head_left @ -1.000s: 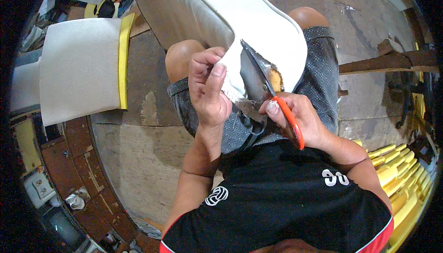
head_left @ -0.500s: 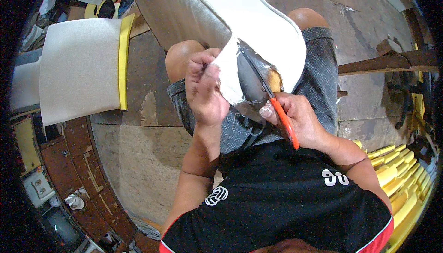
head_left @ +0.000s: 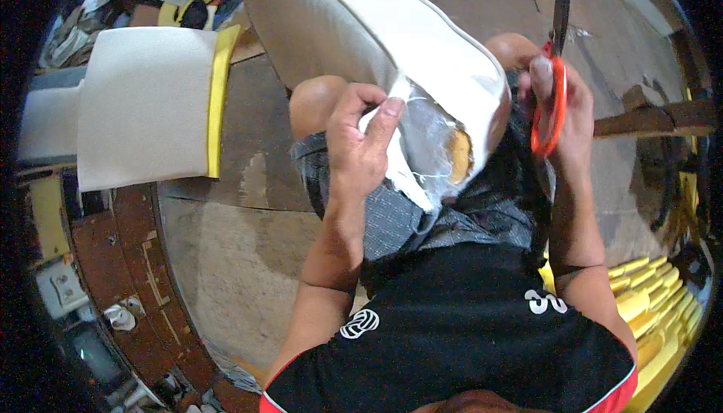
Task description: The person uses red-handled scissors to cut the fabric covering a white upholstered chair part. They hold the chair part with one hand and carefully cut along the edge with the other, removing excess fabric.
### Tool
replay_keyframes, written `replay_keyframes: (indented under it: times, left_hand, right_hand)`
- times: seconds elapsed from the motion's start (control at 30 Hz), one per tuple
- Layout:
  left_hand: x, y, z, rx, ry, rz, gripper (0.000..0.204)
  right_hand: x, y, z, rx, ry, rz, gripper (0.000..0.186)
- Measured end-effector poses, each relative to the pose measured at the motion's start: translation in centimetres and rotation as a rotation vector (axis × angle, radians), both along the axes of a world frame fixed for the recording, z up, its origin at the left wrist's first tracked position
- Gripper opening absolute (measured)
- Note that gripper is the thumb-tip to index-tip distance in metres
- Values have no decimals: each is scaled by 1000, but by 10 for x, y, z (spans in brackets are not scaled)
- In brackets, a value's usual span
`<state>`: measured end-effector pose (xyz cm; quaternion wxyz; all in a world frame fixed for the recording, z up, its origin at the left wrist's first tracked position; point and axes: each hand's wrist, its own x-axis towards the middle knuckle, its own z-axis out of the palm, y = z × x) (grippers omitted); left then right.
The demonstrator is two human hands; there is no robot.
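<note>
Across my lap rests a large white upholstered piece with a piped seam. Its near end has a hole in the cover, where grey lining, loose threads and a tan patch of inner material show. My left hand pinches the frayed fabric edge at the left side of this hole. Away from the piece, beyond its right side, my right hand grips scissors by their orange handles. The dark blades point up and away from me and look closed together.
On the left lies a pale fabric-covered panel with a yellow foam edge. Several yellow foam strips are stacked at the lower right. A wooden bar crosses at the right. Scraps clutter the far left, and a brown wooden unit stands nearer.
My right hand has lifted the scissors out of the hole and carried them right and away from me, blades now upward. My left hand has shifted its hold along the fabric edge.
</note>
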<state>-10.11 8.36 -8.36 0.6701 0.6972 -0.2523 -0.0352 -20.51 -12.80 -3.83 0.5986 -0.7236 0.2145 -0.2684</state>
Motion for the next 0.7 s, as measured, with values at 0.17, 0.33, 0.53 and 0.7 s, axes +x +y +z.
replay_keyframes:
  times: [0.17,0.33,0.53,0.7]
  left_hand:
    - [-6,0,3,-131,216,-11,12]
    - [-2,1,-13,-144,109,5,13]
    - [-15,17,-7,-2,5,-49,13]
    - [-23,21,-15,-96,-94,-113,11]
  right_hand:
    - [91,-50,-2,-28,85,306,51]
    - [198,-64,-13,-277,447,527,48]
    - [202,20,-14,-430,221,549,40]
    - [166,41,13,-395,-22,604,32]
